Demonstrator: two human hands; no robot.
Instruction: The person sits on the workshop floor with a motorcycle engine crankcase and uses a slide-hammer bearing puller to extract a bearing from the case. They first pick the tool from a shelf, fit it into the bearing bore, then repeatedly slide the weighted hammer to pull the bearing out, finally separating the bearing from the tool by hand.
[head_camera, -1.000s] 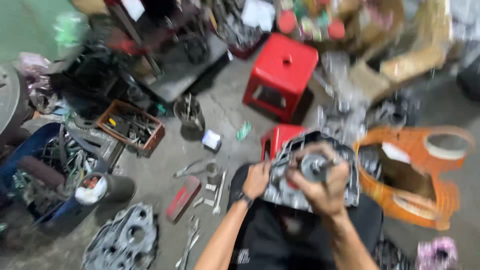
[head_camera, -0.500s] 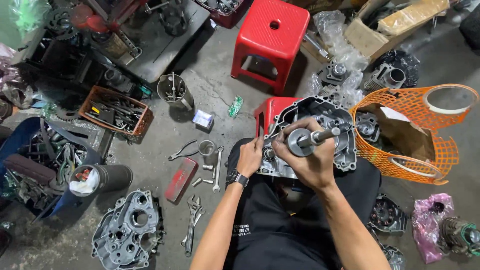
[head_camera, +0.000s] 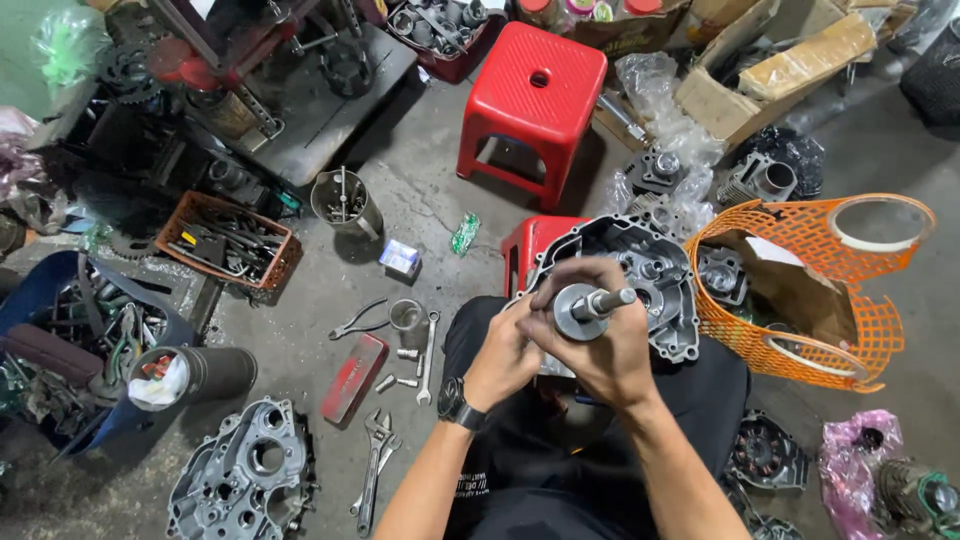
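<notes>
Right hand (head_camera: 600, 340): grip clamped around a metal shaft with a round disc (head_camera: 585, 308), held above the grey engine case (head_camera: 650, 270) on the lap. Left hand (head_camera: 505, 355): fingers curled against the case's near edge, beside the right. Red stool (head_camera: 535, 85) on floor beyond; orange mesh basket (head_camera: 860, 340) just right; wrenches (head_camera: 428, 355) on floor at left.

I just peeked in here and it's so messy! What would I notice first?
Probably the red stool at the top, bright against the grey floor. Then the orange basket on the right. In the middle, the right hand grips a metal shaft over an engine case.
</notes>
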